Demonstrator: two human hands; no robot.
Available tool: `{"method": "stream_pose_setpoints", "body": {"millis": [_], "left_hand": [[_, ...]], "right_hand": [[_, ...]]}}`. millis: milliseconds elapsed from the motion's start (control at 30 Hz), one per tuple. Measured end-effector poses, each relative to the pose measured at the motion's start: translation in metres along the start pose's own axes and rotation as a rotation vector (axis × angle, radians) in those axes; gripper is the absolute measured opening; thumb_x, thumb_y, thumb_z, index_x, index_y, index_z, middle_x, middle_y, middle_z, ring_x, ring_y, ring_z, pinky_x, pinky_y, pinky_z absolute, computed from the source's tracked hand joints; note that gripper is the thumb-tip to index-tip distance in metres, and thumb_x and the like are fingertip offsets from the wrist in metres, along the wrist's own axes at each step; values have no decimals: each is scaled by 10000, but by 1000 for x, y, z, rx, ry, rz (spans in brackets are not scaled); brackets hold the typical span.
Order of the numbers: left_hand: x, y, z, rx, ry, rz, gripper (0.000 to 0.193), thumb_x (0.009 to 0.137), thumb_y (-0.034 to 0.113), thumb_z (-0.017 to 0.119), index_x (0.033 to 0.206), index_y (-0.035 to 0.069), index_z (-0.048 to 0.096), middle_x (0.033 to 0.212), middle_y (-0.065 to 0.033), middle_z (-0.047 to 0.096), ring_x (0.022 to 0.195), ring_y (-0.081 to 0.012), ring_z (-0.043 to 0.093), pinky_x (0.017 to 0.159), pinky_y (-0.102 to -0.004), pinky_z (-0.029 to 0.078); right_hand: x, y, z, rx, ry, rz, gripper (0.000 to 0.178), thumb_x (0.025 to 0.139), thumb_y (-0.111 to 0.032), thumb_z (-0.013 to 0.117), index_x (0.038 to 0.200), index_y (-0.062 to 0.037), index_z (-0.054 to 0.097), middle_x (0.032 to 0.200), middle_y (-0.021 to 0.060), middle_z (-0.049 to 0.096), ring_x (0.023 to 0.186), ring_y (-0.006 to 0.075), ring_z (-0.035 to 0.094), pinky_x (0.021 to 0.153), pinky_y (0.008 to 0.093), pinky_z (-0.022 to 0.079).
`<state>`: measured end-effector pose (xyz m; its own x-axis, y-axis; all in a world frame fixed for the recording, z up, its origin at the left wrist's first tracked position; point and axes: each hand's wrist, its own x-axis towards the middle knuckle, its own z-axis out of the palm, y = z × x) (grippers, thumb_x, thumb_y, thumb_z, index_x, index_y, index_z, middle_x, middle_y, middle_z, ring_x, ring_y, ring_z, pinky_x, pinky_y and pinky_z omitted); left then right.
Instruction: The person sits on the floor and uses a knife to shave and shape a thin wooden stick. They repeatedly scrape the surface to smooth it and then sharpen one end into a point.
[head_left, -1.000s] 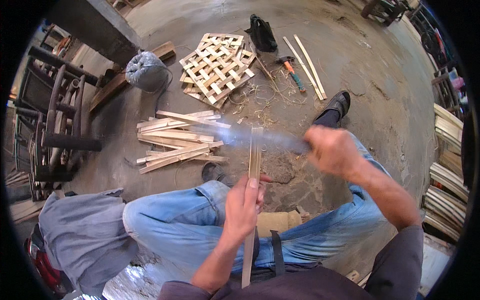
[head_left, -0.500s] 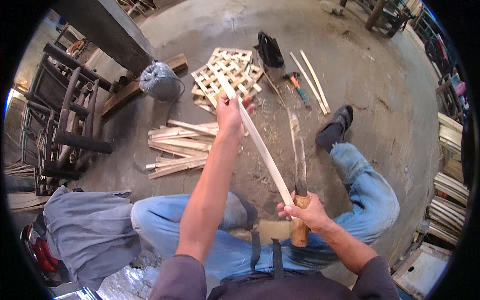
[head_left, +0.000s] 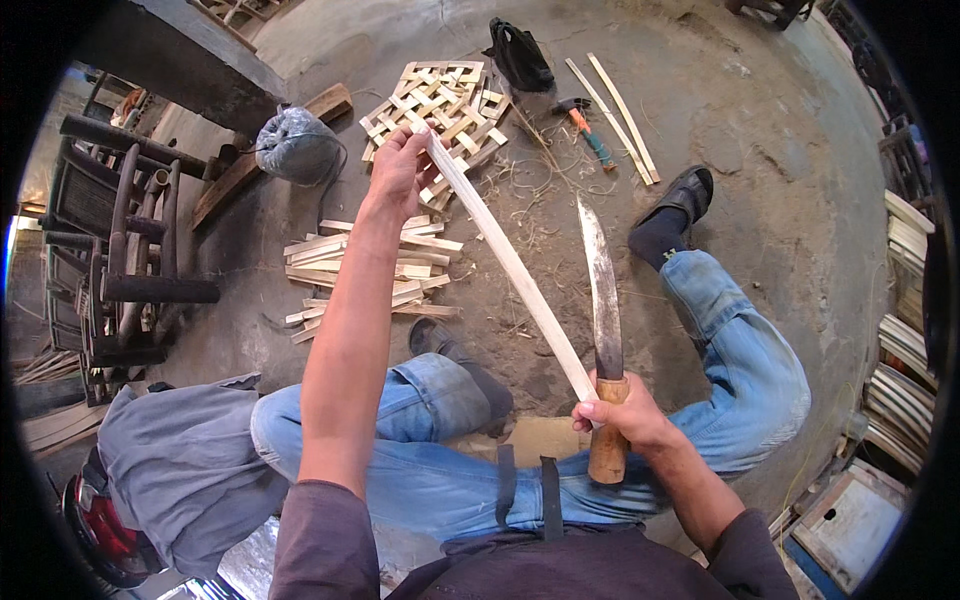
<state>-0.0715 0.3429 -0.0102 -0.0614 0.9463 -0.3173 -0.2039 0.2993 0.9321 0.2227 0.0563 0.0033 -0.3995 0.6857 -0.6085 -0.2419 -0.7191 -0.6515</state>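
A long pale wooden strip (head_left: 515,270), perhaps bamboo, slants between my two hands. My left hand (head_left: 400,165) is closed around its far end, out in front of the woven lattice. At the near end, my right hand (head_left: 625,412) pinches the strip with the thumb while its fingers wrap the wooden handle of a large knife (head_left: 604,290). The knife's stained blade points away from me, just right of the strip. Beyond my left hand lies a woven lattice of pale strips (head_left: 450,90). A pile of short strips (head_left: 400,265) rests on the floor, partly behind my left forearm.
A hammer (head_left: 590,135), two loose strips (head_left: 625,125) and a black bag (head_left: 520,55) lie at the far side. On the left stand dark chairs (head_left: 130,250) and a filled plastic bag (head_left: 295,145). Stacked strips (head_left: 900,400) line the right. Shavings litter the floor.
My left hand has moved left and a little away from me with the strip's far end. The right hand still holds the knife and the near end. The view has shifted slightly.
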Motion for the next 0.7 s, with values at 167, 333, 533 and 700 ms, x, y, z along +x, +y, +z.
{"method": "stream_pose_setpoints", "body": {"millis": [167, 333, 533, 700], "left_hand": [[26, -11, -4, 59, 157, 23, 160, 976, 144, 545, 1129, 118, 583, 915, -48, 676, 826, -136, 663, 682, -295, 556], [68, -16, -20, 161, 196, 29, 198, 982, 172, 512, 1134, 114, 626, 1023, -38, 660, 903, -168, 673, 716, -316, 547], [88, -18, -115, 1088, 159, 418, 353, 967, 280, 527, 1229, 63, 623, 1150, -170, 667, 1088, -275, 638, 925, -375, 486], [39, -18, -214, 1699, -62, 111, 275, 909, 240, 572, 1104, 74, 673, 1125, -157, 673, 1045, -331, 643, 902, -425, 501]], "right_hand": [[-1, -6, -8, 86, 150, 22, 255, 852, -160, 753, 949, -50, 545, 865, 125, 694, 770, 200, 694, 690, 329, 562], [25, -52, -56, -143, 336, -149, 247, 868, -111, 725, 989, -46, 519, 895, 135, 701, 784, 198, 699, 678, 319, 566], [152, -138, -191, -849, 822, -435, 283, 753, -193, 784, 939, -55, 622, 835, 143, 700, 788, 253, 694, 719, 382, 542], [242, -191, -273, -1216, 947, -360, 504, 722, -389, 777, 1075, -50, 657, 1013, 207, 688, 989, 384, 655, 854, 455, 515]]}}
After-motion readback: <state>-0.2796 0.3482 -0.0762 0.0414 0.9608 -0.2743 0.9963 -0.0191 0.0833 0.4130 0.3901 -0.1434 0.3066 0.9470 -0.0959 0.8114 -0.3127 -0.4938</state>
